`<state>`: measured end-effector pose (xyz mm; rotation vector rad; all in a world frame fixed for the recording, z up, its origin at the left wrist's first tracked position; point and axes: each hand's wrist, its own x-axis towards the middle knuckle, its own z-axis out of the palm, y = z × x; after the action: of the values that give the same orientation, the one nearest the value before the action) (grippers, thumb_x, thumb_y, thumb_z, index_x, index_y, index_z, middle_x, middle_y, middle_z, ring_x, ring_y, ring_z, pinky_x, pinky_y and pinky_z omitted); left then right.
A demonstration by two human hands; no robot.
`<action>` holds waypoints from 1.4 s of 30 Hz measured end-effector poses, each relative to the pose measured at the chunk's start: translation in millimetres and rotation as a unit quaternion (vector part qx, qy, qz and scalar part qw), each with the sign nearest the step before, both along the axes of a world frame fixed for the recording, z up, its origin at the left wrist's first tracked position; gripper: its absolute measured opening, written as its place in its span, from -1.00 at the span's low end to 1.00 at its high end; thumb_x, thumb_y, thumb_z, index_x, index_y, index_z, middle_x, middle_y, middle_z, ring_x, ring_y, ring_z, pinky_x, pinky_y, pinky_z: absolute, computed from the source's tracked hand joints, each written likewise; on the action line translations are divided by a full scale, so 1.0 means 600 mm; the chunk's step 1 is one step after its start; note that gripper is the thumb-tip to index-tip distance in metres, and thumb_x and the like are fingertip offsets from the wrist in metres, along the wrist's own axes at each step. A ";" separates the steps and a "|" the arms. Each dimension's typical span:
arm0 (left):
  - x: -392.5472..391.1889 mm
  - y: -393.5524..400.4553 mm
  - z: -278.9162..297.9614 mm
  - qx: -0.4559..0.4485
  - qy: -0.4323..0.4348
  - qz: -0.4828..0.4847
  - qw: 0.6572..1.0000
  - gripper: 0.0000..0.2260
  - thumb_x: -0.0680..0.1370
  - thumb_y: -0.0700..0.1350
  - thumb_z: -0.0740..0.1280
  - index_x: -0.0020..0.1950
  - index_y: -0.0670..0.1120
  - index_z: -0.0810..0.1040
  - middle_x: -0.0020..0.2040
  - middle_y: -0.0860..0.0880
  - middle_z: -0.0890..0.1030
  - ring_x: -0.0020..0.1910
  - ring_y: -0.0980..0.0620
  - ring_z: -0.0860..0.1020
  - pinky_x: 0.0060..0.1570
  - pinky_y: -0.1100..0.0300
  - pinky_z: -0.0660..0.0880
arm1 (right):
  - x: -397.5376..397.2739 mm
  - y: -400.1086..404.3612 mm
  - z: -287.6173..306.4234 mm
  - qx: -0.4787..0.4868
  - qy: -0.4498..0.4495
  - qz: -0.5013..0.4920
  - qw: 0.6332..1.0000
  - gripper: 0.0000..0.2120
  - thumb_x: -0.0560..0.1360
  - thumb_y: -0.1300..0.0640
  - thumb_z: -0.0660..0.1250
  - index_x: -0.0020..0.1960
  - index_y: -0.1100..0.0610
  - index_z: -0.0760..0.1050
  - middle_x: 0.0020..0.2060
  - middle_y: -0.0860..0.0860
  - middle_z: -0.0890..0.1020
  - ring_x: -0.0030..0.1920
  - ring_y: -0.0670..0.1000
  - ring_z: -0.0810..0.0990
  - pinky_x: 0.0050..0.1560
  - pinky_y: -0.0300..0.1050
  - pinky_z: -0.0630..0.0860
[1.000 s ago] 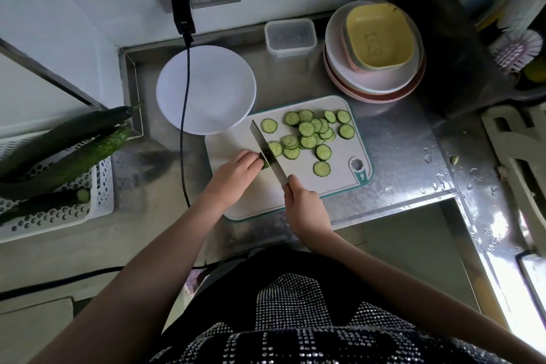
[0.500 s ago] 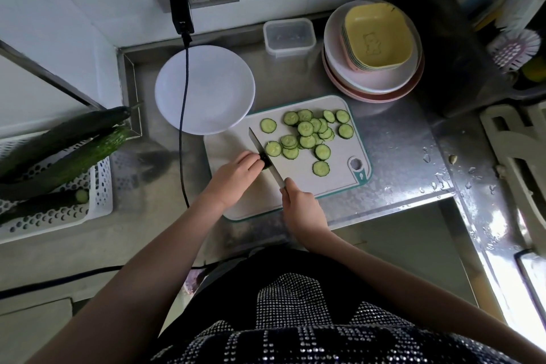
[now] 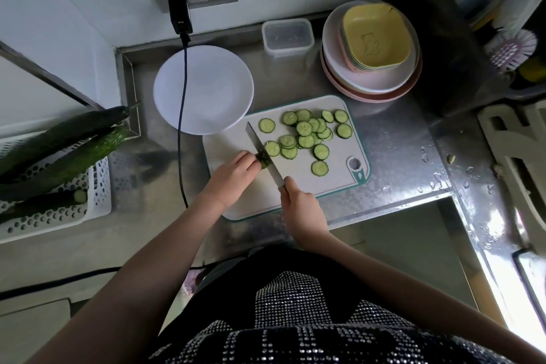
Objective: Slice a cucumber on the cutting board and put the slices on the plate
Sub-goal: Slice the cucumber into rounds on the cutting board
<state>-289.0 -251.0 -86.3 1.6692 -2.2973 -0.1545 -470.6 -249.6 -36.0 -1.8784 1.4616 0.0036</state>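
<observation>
Both hands were busy on the cutting board [image 3: 236,204]: left hand [image 3: 233,174] pinched the cucumber stub [image 3: 263,160], right hand [image 3: 301,204] gripped the knife [image 3: 260,151], blade against the stub. Slices [image 3: 307,136] lay right of the blade; plate [image 3: 204,89] held none.

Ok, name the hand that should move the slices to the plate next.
Left, probably. The left hand pinches only a cucumber stub and sits nearer the white plate; the right hand grips the knife.

Head view, steeply down over counter [image 3: 393,156]
</observation>
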 end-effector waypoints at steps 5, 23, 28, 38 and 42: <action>0.000 0.001 0.000 0.007 0.000 0.002 1.000 -0.77 0.25 -0.41 0.49 -0.16 -0.25 0.57 -0.15 -0.15 0.56 -0.02 -0.06 0.38 -0.58 0.09 0.49 | 0.005 0.002 -0.001 -0.001 0.000 0.002 1.000 -0.83 0.64 0.04 0.01 -0.10 0.06 0.15 -0.35 0.14 0.48 -0.32 0.25 0.48 -0.35 0.04 0.42; 0.005 -0.003 -0.005 0.005 0.017 -0.006 1.000 -0.71 0.17 -0.49 0.46 -0.21 -0.25 0.52 -0.08 -0.08 0.44 -0.03 -0.03 0.39 -0.57 0.16 0.45 | 0.012 -0.007 -0.012 0.022 0.047 -0.020 0.998 -0.88 0.63 0.08 -0.01 -0.05 0.09 0.18 -0.23 0.20 0.56 -0.23 0.25 0.52 -0.22 0.08 0.51; 0.012 0.002 -0.010 -0.003 0.012 -0.021 1.000 -0.78 0.27 -0.41 0.49 -0.15 -0.27 0.57 0.00 -0.06 0.40 0.03 -0.03 0.40 -0.54 0.09 0.51 | -0.001 -0.001 0.003 0.010 -0.010 -0.038 0.999 -0.86 0.64 0.05 0.02 -0.06 0.09 0.21 -0.33 0.19 0.52 -0.30 0.25 0.48 -0.32 0.06 0.44; 0.011 0.003 -0.007 0.007 0.001 -0.011 1.000 -0.72 0.24 -0.44 0.48 -0.10 -0.27 0.56 0.00 -0.08 0.41 0.02 -0.06 0.39 -0.54 0.08 0.51 | 0.006 0.004 0.001 0.008 -0.022 -0.026 0.999 -0.84 0.64 0.03 0.02 -0.10 0.04 0.16 -0.33 0.18 0.51 -0.29 0.26 0.48 -0.33 0.04 0.42; 0.010 0.001 -0.004 0.013 -0.008 -0.002 1.000 -0.73 0.24 -0.43 0.49 -0.11 -0.27 0.58 -0.08 -0.15 0.56 0.01 -0.06 0.40 -0.54 0.07 0.52 | 0.008 0.003 0.001 0.009 -0.017 -0.012 1.000 -0.84 0.64 0.03 0.02 -0.10 0.05 0.16 -0.34 0.16 0.49 -0.29 0.27 0.49 -0.33 0.05 0.43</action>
<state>-283.2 -250.4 -88.8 1.6836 -2.3206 -0.1752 -466.0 -248.0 -35.1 -1.8385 1.4567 -0.0268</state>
